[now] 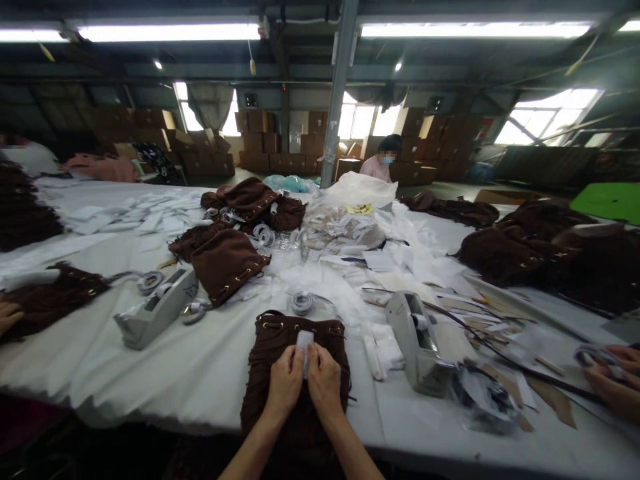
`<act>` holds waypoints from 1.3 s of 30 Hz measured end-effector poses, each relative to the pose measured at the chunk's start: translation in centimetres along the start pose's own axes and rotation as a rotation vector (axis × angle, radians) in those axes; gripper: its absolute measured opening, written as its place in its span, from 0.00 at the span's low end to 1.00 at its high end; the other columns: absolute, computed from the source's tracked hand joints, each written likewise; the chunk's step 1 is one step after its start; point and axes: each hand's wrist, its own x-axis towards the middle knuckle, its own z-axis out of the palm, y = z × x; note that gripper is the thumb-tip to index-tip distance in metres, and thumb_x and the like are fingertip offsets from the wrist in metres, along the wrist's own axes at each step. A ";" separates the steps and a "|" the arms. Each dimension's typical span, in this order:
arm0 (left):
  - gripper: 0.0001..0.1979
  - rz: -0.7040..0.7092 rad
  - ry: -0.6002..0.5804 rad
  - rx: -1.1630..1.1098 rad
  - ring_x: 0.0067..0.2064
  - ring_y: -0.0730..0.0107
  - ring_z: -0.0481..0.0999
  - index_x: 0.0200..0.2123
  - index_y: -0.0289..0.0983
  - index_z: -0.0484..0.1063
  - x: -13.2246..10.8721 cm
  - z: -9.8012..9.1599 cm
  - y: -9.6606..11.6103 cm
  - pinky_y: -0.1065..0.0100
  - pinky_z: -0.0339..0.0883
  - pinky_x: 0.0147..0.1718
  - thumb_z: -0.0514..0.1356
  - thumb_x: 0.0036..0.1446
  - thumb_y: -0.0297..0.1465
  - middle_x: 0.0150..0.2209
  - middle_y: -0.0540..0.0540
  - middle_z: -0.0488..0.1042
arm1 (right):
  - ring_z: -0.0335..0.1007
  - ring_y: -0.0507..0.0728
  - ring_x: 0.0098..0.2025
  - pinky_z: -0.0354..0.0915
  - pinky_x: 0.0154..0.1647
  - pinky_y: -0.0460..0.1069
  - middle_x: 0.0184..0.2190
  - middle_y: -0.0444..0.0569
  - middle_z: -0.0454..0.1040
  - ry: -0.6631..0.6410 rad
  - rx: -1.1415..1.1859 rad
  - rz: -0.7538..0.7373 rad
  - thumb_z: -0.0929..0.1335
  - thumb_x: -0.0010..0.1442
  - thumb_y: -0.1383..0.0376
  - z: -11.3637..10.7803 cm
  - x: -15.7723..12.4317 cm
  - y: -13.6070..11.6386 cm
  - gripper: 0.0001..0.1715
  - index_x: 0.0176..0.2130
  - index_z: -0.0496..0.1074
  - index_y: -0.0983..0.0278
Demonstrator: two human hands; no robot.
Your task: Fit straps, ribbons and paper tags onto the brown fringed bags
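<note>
Directly in front of me lies a brown fringed drawstring bag (265, 340) with gold eyelets along its top. Over its middle, my left hand (287, 381) and my right hand (325, 379) pinch a small white wrapped piece (305, 339) between them, fingers closed on its two sides. What exactly the white piece is, I cannot make out. Just beyond the bag's top edge sits a coiled grey strap (301, 303). To the right of the bag, folded white wrapping (387, 350) lies beside a grey tape dispenser (417, 340).
A second tape dispenser (157, 307) stands left, near another brown bag (227, 263). Wrapped coils (485, 400) and paper scraps lie right. A heap of white slips (343, 230) rises behind. Co-workers' hands show at the left edge (9, 315) and right edge (613, 373).
</note>
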 end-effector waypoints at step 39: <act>0.20 -0.008 -0.246 -0.435 0.16 0.80 0.55 0.44 0.39 0.72 15.6 -14.7 16.3 0.77 0.59 0.13 0.61 0.53 0.46 0.18 0.55 0.56 | 0.69 0.54 0.29 0.65 0.32 0.46 0.28 0.47 0.72 0.099 0.002 -0.224 0.62 0.63 0.60 -1.0 -5.3 2.1 0.13 0.35 0.72 0.64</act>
